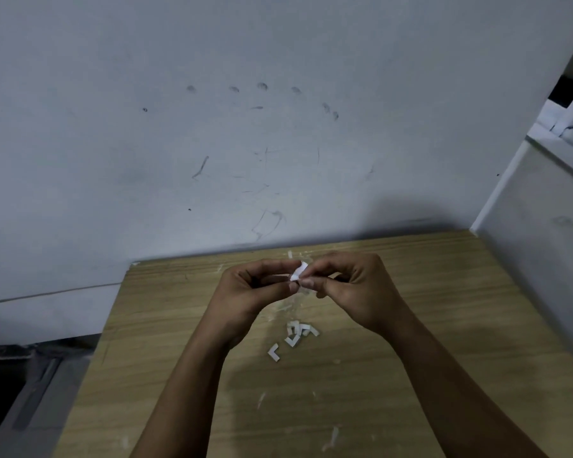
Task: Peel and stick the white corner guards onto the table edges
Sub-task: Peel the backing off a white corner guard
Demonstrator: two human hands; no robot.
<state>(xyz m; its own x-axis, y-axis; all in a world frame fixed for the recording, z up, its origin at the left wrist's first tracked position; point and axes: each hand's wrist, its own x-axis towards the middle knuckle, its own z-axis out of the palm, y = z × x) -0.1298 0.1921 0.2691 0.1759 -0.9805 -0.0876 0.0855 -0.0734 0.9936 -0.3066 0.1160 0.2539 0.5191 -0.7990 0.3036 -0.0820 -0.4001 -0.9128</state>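
While both forearms reach forward over the wooden table (411,325), the left hand (252,292) and right hand (354,289) meet above its far half, fingers curled and thumbs opposed. Together they pinch one small white corner guard (299,271) between their fingertips, held off the surface. Below the hands, a loose cluster of corner guards (298,333) lies on the tabletop, with a single L-shaped guard (273,352) just beside it. The table's far edge abuts a scuffed wall (212,127); its left edge is free, bordering open floor, and a white ledge (543,209) stands at its right.
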